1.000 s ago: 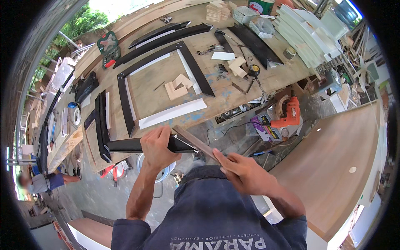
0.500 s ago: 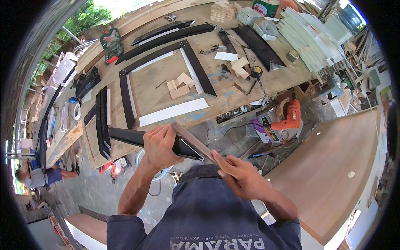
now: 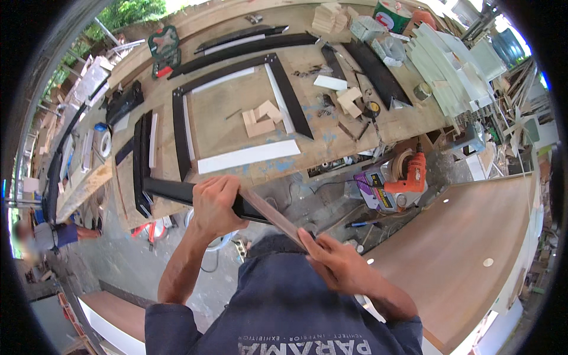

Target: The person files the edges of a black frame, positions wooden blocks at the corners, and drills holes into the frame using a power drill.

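Our left hand [image 3: 215, 206] clasps the black bar [image 3: 171, 190], our right hand [image 3: 336, 259] pinching a brown strip [image 3: 270, 213] slantwise across the bar's right end.

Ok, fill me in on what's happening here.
A person grips a black bar in the left hand. The right hand holds a flat brown strip, which crosses the bar near its right end; whether they touch is hard to tell. On the workbench ahead, a three-sided black frame lies flat, with a white strip along its open side.
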`<state>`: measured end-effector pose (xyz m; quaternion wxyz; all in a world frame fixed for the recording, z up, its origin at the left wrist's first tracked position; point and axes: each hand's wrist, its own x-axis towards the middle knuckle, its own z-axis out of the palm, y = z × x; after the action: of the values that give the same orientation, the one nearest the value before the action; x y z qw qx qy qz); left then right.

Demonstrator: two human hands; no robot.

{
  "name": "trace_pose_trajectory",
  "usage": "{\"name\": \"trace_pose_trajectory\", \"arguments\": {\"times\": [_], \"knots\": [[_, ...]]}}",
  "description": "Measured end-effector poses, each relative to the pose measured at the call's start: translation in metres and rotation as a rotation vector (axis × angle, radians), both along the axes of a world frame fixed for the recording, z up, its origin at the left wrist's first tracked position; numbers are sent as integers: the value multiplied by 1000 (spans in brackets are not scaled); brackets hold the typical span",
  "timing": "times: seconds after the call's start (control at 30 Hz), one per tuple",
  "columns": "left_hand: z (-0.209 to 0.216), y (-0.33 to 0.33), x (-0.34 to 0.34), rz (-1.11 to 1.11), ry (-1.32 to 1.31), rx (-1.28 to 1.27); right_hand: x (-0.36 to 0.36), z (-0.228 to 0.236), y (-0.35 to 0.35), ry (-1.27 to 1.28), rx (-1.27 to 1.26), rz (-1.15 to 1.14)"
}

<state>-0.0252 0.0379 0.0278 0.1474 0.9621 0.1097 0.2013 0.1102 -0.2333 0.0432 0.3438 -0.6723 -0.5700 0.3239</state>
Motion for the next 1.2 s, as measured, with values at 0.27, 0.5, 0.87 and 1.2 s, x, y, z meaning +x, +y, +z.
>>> {"name": "trace_pose_trajectory", "arguments": {"times": [0.27,0.5,0.87,1.2], "knots": [[-15,11,-45,247,269,-159,62,-93,42,-58,-59,-449],[-50,26,-74,307,329,-410,146,-222,82,-532,-46,-784],[-38,68,-80,266,197,-554,197,-253,136,-808,-109,-792],[33,118,-78,343,-700,-655,164,-185,226,-396,232,-578]]}}
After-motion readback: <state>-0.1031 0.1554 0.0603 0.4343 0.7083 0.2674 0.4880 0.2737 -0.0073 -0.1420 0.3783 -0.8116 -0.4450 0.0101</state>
